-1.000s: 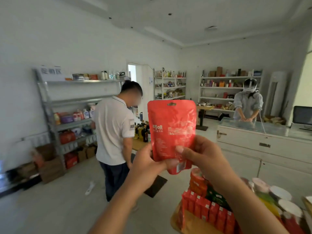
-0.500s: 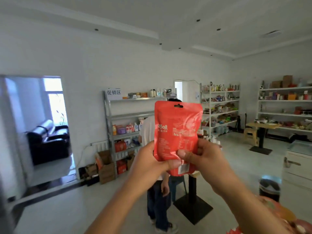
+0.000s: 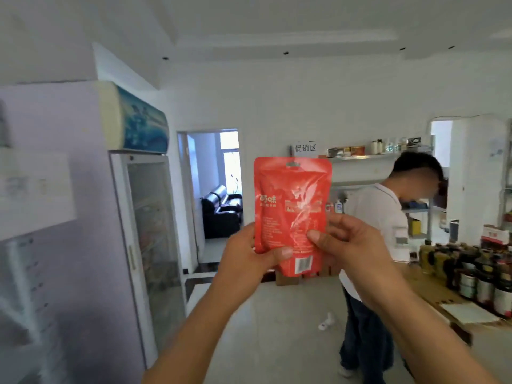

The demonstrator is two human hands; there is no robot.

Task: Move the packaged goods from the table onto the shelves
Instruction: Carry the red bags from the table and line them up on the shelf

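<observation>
red pouch (image 3: 291, 206) is in the air in the middle of the head view, not lying on any tabletop or shelf. it stands upright, with the hang hole at the top and the barcode at the bottom, facing the wearer.

left hand (image 3: 246, 256) grips its lower left edge and right hand (image 3: 354, 245) grips its lower right edge. on each hand the thumb presses on the near face and the other fingers (image 3: 336, 225) are curled behind, so both hands are pinching the pouch. i think two hands are used because the bag is thin and soft: this way it stays flat and the print can be read.

metal shelf (image 3: 374, 157) with a white sign (image 3: 305, 147) is behind the pouch, across the floor. another person (image 3: 374, 217) stands before that shelf. tabletop (image 3: 432, 292) on the right carries dark bottles (image 3: 482, 273), well apart from the pouch. a tall fridge (image 3: 146, 217) is at the left.

i judge this is the carrying step: the pouch is off the table and not yet on a shelf. the way probably must go around the person.
</observation>
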